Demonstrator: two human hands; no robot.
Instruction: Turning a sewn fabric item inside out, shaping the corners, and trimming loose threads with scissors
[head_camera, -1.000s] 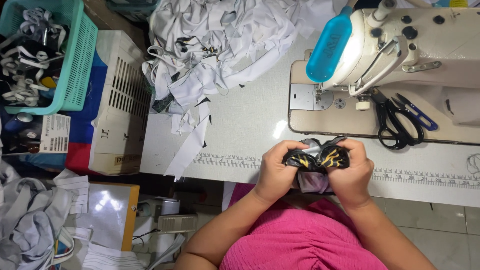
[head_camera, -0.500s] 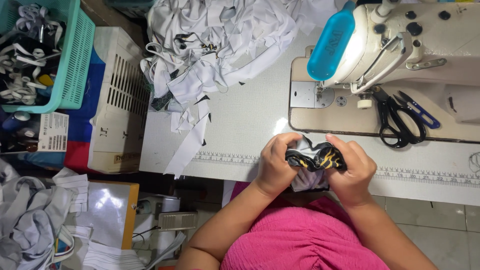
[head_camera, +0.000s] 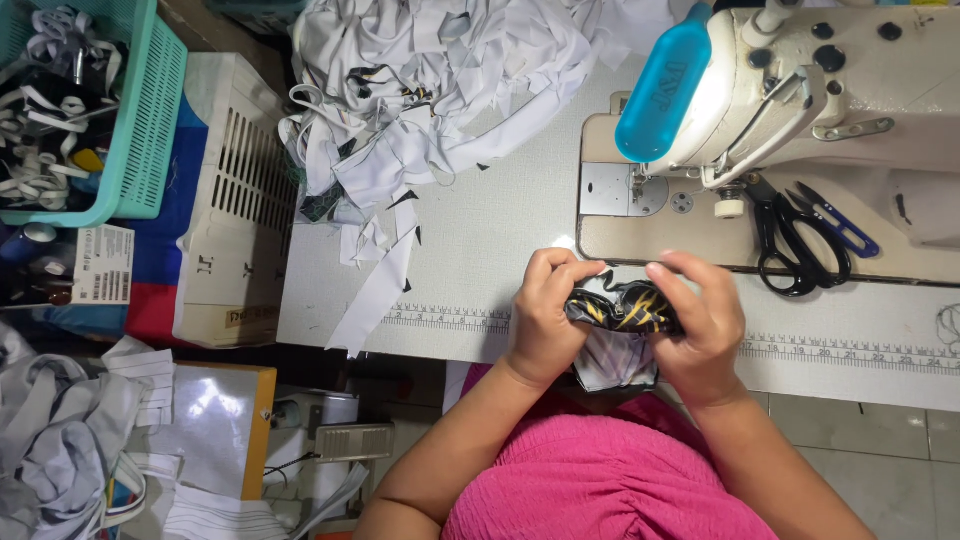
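Black fabric piece (head_camera: 622, 306) at table edge (head_camera: 850, 375).

A white sewing table (head_camera: 480, 240) is seen from above, with a printed ruler strip (head_camera: 450, 320) set along its near edge. A large heap of white fabric strips and cut pieces (head_camera: 430, 90) is piled at the far left of the top, and several strips are draped over the near edge. A cream sewing machine (head_camera: 800, 90) is mounted on the right side, its flat bed (head_camera: 640, 225) sunk level with the surface and a blue lamp (head_camera: 665, 85) fixed at its head. Black scissors (head_camera: 790, 245) and small blue-handled snips (head_camera: 840, 225) are laid on the bed beside the needle area.
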